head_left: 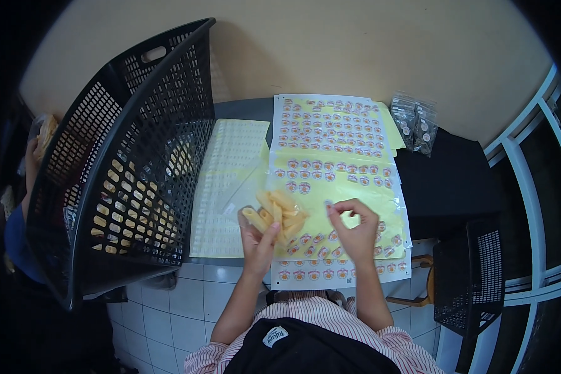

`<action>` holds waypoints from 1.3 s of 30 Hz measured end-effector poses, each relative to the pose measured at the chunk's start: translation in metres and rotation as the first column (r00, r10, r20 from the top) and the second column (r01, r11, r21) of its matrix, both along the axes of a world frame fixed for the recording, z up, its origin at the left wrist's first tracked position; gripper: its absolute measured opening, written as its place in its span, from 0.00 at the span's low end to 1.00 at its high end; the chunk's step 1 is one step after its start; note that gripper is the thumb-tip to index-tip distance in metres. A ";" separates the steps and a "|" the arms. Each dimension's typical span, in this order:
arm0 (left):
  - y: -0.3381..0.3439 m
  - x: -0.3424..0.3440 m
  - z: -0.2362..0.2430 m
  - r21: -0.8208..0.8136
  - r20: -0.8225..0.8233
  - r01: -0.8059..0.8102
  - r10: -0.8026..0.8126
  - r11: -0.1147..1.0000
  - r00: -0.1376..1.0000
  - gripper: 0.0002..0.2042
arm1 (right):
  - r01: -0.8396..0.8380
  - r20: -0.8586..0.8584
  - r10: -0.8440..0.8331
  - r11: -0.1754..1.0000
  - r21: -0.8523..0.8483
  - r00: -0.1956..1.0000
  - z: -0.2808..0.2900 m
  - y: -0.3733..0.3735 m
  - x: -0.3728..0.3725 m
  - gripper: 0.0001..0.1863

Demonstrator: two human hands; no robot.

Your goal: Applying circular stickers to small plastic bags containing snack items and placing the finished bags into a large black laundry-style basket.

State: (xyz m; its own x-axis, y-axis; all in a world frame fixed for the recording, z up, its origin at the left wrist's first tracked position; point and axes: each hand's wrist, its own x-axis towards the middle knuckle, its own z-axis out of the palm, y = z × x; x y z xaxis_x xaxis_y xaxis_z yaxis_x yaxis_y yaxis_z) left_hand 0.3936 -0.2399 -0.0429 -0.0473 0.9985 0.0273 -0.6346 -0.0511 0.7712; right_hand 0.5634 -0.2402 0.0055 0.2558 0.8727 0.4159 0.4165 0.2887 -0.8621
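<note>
My left hand [259, 244] grips a clear plastic bag of pale yellow tube-shaped snack pieces [279, 212], its unfilled upper part slanting off to the left. Between the thumb and forefinger of my right hand [355, 232] is a small round sticker [329, 206], pinched just right of the bag. Both hands hover over a yellow-backed sticker sheet [321, 206], which carries rows of small printed stickers with bare gaps among them. More sticker sheets [336, 274] lie under it. A pale yellow sheet with faint rows of labels [227, 187] lies to its left.
A tall black plastic basket [137, 118] holding packed bags stands at the left. Small dark packets [417, 128] sit at the back right, near a black cloth [449, 181]. A lower black basket [470, 274] stands right. At far left, another person's hand [31, 156] holds a bag.
</note>
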 end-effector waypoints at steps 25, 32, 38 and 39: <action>0.007 0.027 0.010 0.359 -0.244 -0.178 0.276 0.916 0.930 0.30 | 0.020 -0.287 0.005 0.996 0.085 0.958 0.004 0.005 -0.085 0.08; 0.011 0.027 0.011 0.447 -0.241 -0.185 0.317 0.875 0.917 0.30 | 0.027 -0.265 0.005 0.993 0.119 0.964 0.002 0.010 -0.087 0.08; 0.010 0.028 0.010 0.453 -0.251 -0.182 0.321 0.873 0.913 0.31 | 0.021 -0.278 0.012 0.993 0.117 0.961 0.000 0.012 -0.087 0.08; 0.010 0.028 0.009 0.438 -0.262 -0.186 0.323 0.880 0.910 0.31 | 0.017 -0.282 0.016 0.993 0.114 0.959 0.000 0.012 -0.087 0.08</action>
State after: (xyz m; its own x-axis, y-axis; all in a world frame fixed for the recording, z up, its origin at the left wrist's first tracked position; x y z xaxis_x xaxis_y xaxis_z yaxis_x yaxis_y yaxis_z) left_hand 0.4214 -0.2301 -0.0339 -0.2190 0.8535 0.4728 -0.2812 -0.5192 0.8070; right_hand 0.4764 -0.2278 0.0055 0.3775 0.8236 0.4233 0.1609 0.3918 -0.9059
